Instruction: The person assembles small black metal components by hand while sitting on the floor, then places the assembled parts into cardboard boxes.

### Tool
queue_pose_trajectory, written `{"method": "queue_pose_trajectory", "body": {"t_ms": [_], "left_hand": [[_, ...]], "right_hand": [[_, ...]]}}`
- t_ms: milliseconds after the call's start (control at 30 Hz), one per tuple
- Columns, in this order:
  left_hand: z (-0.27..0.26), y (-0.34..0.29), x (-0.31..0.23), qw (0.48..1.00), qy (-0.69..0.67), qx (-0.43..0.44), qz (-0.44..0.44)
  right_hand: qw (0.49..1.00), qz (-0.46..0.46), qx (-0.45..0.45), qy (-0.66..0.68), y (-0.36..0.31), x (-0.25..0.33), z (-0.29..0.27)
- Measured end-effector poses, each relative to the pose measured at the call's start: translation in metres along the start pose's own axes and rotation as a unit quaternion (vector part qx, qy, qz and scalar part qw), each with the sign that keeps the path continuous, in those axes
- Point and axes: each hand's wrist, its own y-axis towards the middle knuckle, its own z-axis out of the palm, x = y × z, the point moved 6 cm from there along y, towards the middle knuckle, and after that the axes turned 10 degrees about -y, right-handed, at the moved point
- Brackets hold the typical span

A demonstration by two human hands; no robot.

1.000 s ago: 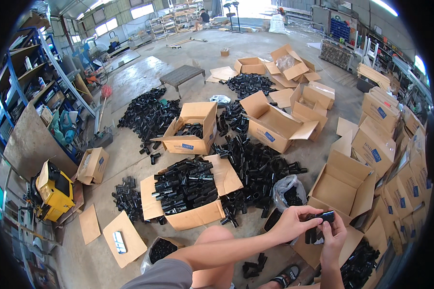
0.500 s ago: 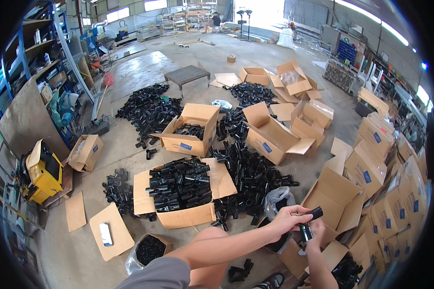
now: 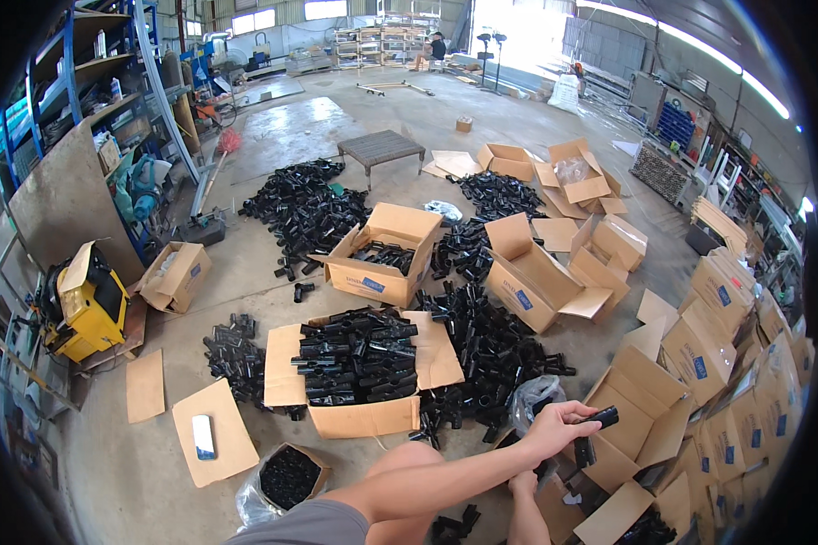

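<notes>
The left hand [image 3: 554, 429] grips a black pipe fitting [image 3: 600, 419] above an open carton [image 3: 641, 418]; the right hand [image 3: 521, 482], beside a plastic bag [image 3: 532, 400], is unclear.

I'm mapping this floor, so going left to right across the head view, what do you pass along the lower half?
Yellow machine → flat cardboard sheet with a small white item on it → bag-lined box of black parts → open box packed with black pipe fittings → left hand holding a black fitting → stacked cardboard boxes.
</notes>
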Motion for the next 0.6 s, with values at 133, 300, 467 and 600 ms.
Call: {"method": "queue_pose_trajectory", "body": {"t_ms": [133, 300, 467, 600], "left_hand": [[-0.001, 0.001, -0.002, 1.000, -0.002, 0.007, -0.003], [-0.003, 0.005, -0.002, 1.000, 0.028, 0.000, -0.008], [-0.001, 0.015, -0.002, 0.998, -0.008, -0.002, 0.057], [-0.011, 0.008, -0.005, 0.999, -0.050, -0.012, -0.005]], "right_hand": [[1.000, -0.002, -0.002, -0.001, 0.009, -0.001, 0.002], [1.000, -0.011, 0.015, 0.001, 0.010, -0.001, -0.001], [0.911, -0.164, 0.165, 0.341, 0.064, -0.014, -0.038], [0.836, -0.248, 0.197, 0.449, -0.003, 0.022, -0.173]]}}
